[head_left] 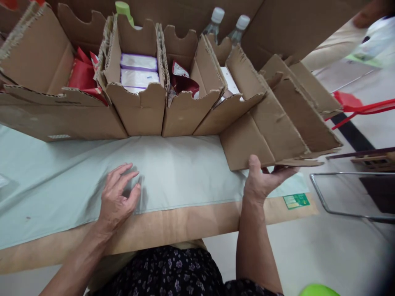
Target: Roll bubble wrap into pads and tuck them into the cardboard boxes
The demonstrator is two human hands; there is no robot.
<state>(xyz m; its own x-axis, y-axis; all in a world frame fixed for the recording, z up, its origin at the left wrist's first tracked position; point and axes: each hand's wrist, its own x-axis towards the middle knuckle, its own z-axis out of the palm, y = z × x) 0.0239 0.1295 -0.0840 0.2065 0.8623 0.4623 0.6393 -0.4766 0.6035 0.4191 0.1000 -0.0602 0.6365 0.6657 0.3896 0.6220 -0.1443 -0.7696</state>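
My right hand (pixel 261 181) grips the lower front edge of a brown cardboard box (pixel 256 133) at the right end of a row, thumb on its outside and fingers underneath. This box is tilted and its contents are hidden. Over the pale green cloth (pixel 185 172), my left hand (pixel 119 197) is empty, its fingers loosely curved and apart. Beyond it stand several open cardboard bins. They hold a red packet (pixel 82 76), purple-edged white packs (pixel 138 74), a dark red packet (pixel 185 84) and a white item (pixel 230 82).
Behind the bins stand two clear bottles with white caps (pixel 218 15) and a green-capped container (pixel 123 9). A green card (pixel 296 201) lies on the table's wooden edge (pixel 185 222). At right are a metal frame (pixel 321 197) and part of another person (pixel 336 45).
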